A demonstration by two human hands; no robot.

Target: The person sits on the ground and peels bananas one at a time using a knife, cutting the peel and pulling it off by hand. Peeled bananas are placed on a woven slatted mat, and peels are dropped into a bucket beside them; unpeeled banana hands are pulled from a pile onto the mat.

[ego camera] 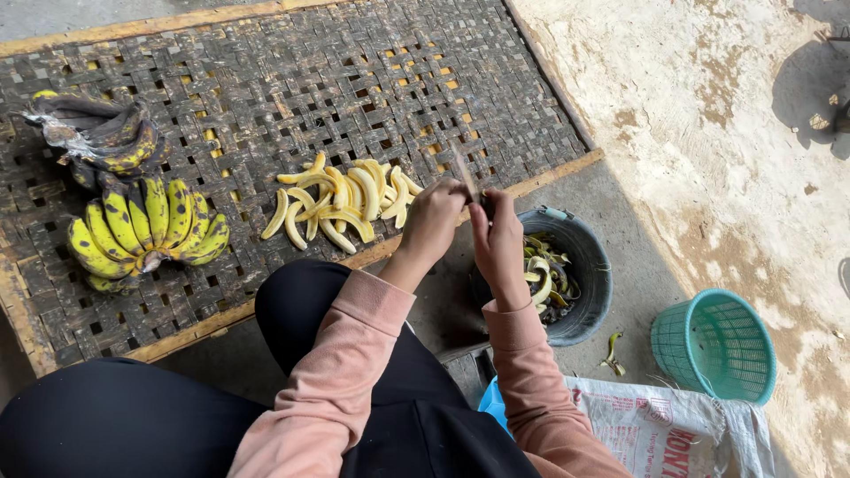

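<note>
Both my hands are raised together above a dark bucket (589, 305). My left hand (432, 221) is closed in a fist around a thin pale strip (463, 173), blurred, that sticks up from it. My right hand (498, 246) grips a small dark item (485, 205), seemingly a banana, pressed against the left hand. A pile of peeled pale-yellow bananas (345, 205) lies on the woven bamboo rack (354, 80) just left of my hands. The bucket holds banana peels (544, 279).
A spotted yellow banana bunch (146, 232) and a darker, blackened bunch (106, 137) lie on the rack's left. A teal plastic basket (715, 343) stands on the concrete at right. A printed white sack (664, 425) lies by my right arm, with a peel scrap (611, 352) nearby.
</note>
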